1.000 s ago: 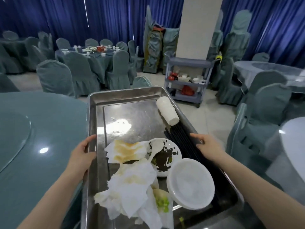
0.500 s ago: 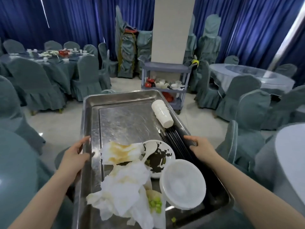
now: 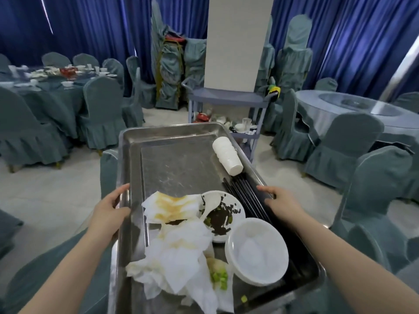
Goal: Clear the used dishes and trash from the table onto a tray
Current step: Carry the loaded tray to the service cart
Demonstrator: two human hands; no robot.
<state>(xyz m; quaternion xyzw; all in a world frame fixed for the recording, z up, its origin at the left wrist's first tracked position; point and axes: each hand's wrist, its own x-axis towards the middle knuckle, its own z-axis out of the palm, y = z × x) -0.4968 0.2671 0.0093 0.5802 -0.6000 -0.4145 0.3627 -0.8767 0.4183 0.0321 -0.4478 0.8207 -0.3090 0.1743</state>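
I carry a steel tray (image 3: 179, 159) in front of me, off the table. My left hand (image 3: 111, 206) grips its left rim and my right hand (image 3: 280, 201) grips its right rim. On the tray lie stained paper napkins (image 3: 179, 243), a dirty plate (image 3: 223, 215) with dark scraps and a white spoon, a white bowl (image 3: 258, 249), a stack of white cups (image 3: 227, 155) lying on its side, and several black chopsticks (image 3: 246, 191) along the right wall. Green food bits (image 3: 218, 277) sit among the napkins.
A grey service cart (image 3: 229, 98) with dishes on its lower shelf stands ahead by a white pillar (image 3: 238, 41). Covered chairs (image 3: 376, 191) crowd the right beside a round table (image 3: 353, 114). A set table (image 3: 45, 80) with chairs is at the left. Bare floor (image 3: 56, 184) lies ahead on the left.
The tray has come off the round table at the left, and I have turned with it toward the cart. Both hands keep their hold on the rims.
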